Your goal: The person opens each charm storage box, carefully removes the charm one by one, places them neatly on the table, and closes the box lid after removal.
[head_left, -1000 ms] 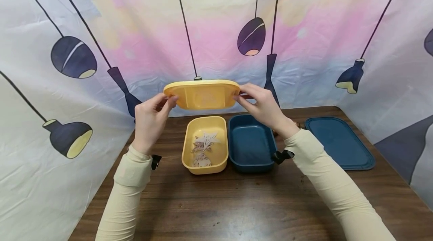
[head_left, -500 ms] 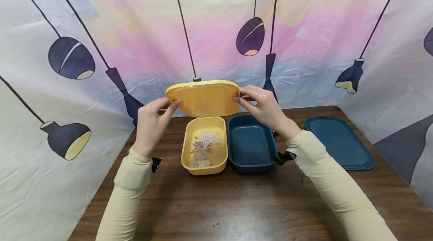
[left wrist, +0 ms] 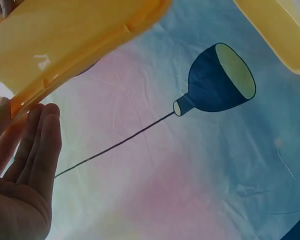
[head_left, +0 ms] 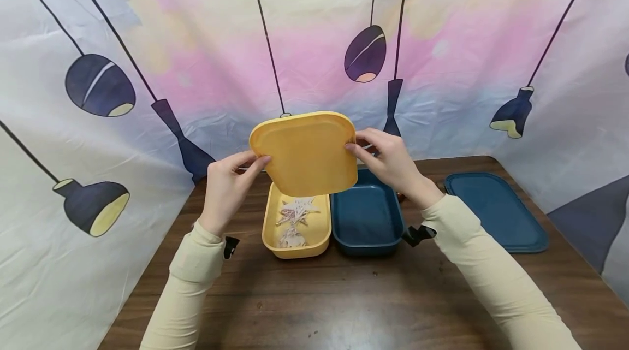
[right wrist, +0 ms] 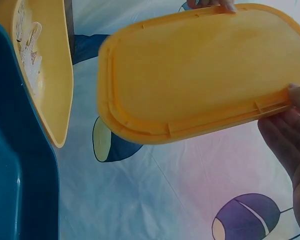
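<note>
A yellow lid (head_left: 307,156) is held up tilted above the boxes, its broad face toward the head camera. My left hand (head_left: 230,186) pinches its left edge between thumb and fingers. At the opposite edge, my right hand (head_left: 390,161) pinches it the same way. Below the lid stands a yellow box (head_left: 321,238) holding several flat paper-like cutouts (head_left: 297,213), some star-shaped; the lid hides its far end. The right wrist view shows the lid's rimmed underside (right wrist: 200,75) with both hands on its long edges.
Close against the yellow box on its right is a dark blue box (head_left: 368,216). A dark blue lid (head_left: 496,211) lies at the right of the wooden table (head_left: 344,301). Behind hangs a cloth printed with lamps (head_left: 442,55). Small reddish-brown items are partly hidden behind the right wrist.
Both hands have tilted the yellow lid from nearly edge-on to broad face showing, its near edge dropping over the yellow box's far end. They have shifted slightly right. The boxes stay in place.
</note>
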### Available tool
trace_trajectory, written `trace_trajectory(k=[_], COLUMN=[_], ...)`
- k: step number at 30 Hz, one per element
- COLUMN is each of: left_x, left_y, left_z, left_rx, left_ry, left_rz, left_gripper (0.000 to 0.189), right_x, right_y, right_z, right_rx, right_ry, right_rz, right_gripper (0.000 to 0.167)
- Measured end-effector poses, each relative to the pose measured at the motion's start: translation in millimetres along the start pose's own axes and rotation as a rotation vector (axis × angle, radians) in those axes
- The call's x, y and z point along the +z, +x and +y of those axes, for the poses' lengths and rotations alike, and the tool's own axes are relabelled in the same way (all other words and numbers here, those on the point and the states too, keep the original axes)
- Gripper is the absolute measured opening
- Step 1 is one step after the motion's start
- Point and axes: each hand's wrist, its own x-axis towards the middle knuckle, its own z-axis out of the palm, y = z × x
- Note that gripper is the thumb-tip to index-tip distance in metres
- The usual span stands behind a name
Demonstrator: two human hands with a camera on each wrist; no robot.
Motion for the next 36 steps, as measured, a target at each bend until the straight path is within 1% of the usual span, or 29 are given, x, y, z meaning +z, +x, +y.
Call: trace_trajectory(k=[6, 9, 11, 13, 17, 20, 22, 25, 31, 36], left_x=[1.7, 6.3, 9.5, 12.8, 20.2, 26.1, 29.3, 32.2, 29.6, 20.5], left_y=[1.0, 1.7, 1.0, -0.6, -6.8, -10.9, -12.8, -14.9, -20.3, -24.2], left_z=[-0.4, 1.9, 3.2, 4.3, 5.1, 4.2, 2.8, -0.1, -7.2, -14.5], left_rx=[-0.03, -0.052, -0.061, -0.054, -0.037, -0.041, -0.048, -0.056, -0.082, -0.093], left_ry=[-0.05, -0.077, -0.088, -0.089, -0.097, -0.099, -0.1, -0.097, -0.104, -0.088], left_rz=[0.015, 0.006, -0.01, -0.031, -0.096, -0.139, -0.154, -0.159, -0.162, -0.148], left_gripper=[0.013, 0.016, 0.017, 0.018, 0.023, 0.026, 0.026, 0.027, 0.026, 0.028], right_x=[0, -3, -5, -8, -14, -16, -16, -15, -4, 11], right_y=[2.7, 0.8, 0.0, -1.0, -4.5, -7.9, -10.0, -12.1, -13.9, -10.8], right_z=[0, 1, 1, 1, 1, 2, 3, 5, 8, 9], right_rx=[0.065, 0.086, 0.096, 0.104, 0.124, 0.138, 0.145, 0.155, 0.197, 0.209], right_ry=[0.035, 0.041, 0.043, 0.046, 0.053, 0.042, 0.032, 0.031, 0.118, 0.164], right_rz=[0.005, 0.017, 0.023, 0.029, 0.038, 0.034, 0.029, 0.022, 0.016, 0.028], right_gripper=[0.019, 0.017, 0.017, 0.016, 0.016, 0.016, 0.016, 0.017, 0.019, 0.02])
